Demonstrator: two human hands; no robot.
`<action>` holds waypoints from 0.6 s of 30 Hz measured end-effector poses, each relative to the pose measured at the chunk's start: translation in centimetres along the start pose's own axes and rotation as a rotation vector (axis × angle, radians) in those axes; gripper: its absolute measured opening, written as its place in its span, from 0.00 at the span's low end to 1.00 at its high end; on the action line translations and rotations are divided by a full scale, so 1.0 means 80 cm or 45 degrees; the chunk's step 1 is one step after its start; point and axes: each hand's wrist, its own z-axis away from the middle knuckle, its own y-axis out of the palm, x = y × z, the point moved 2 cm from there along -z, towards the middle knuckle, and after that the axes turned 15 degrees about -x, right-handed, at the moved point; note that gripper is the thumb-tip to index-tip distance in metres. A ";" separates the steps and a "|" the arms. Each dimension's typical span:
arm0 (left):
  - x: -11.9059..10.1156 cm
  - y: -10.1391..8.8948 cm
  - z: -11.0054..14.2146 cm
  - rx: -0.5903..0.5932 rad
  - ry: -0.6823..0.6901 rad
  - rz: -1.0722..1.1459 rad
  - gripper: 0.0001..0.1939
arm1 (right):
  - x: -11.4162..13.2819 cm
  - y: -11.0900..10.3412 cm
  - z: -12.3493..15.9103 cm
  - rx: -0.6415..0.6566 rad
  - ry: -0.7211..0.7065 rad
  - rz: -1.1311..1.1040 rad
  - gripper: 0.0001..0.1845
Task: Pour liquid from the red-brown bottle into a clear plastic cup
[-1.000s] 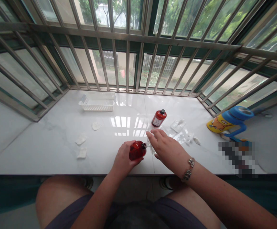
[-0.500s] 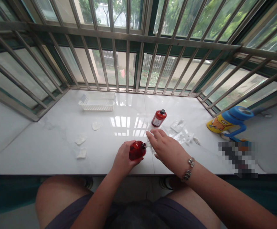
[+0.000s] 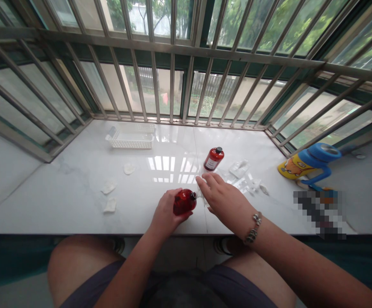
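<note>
Fingers: your left hand (image 3: 166, 212) has its fingers wrapped round a red bottle (image 3: 183, 202), gripping the body from the near side; your right hand (image 3: 222, 196) has its fingers loosely together and curved down at the bottle's mouth, over something small and clear (I cannot tell whether they pinch it).
Red bottle: tipped on its side, neck pointing right toward your right hand, just above the near edge of the tabletop (image 3: 77, 192).
Second bottle: another red bottle (image 3: 213, 158) with a dark cap and white label, standing just behind your right hand, apart from it.
Wrappers: clear plastic packets (image 3: 242, 175) scattered to the right of the second bottle, close beside your right fingers.
Pads: three white cotton pads (image 3: 109, 196) lying flat at left, well apart from both hands.
Basket: white slotted basket (image 3: 131, 139) at the far left, near the window bars.
Cup: blue and yellow cartoon cup (image 3: 308, 164) lying tilted at far right.
Wrist: metal bracelet (image 3: 253, 229) on your right arm.
</note>
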 end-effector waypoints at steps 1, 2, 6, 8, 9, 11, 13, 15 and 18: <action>0.000 0.000 0.000 -0.002 -0.003 0.002 0.42 | 0.000 0.000 0.000 -0.008 -0.002 -0.001 0.35; 0.000 0.000 0.000 -0.001 -0.003 0.005 0.42 | 0.000 0.000 0.000 -0.014 -0.004 -0.001 0.35; 0.002 0.000 0.000 0.008 -0.005 0.010 0.42 | 0.001 0.001 0.000 -0.012 -0.003 0.005 0.34; 0.002 0.000 0.000 0.013 -0.008 0.013 0.42 | 0.001 0.001 0.000 -0.004 -0.004 0.006 0.34; 0.002 0.000 0.000 0.015 -0.010 0.015 0.42 | 0.000 0.001 0.000 -0.003 -0.007 0.006 0.34; 0.003 0.000 0.000 0.017 -0.012 0.017 0.42 | 0.000 0.001 0.000 -0.009 -0.016 0.003 0.35; 0.003 0.001 0.001 0.020 -0.014 0.016 0.42 | 0.000 0.000 0.000 -0.024 -0.023 0.000 0.36; 0.003 0.001 0.001 0.024 -0.015 0.014 0.42 | 0.000 0.000 0.000 -0.034 -0.026 0.000 0.35; 0.004 0.001 0.001 0.021 -0.013 0.015 0.42 | 0.000 -0.001 0.000 -0.047 -0.026 0.003 0.35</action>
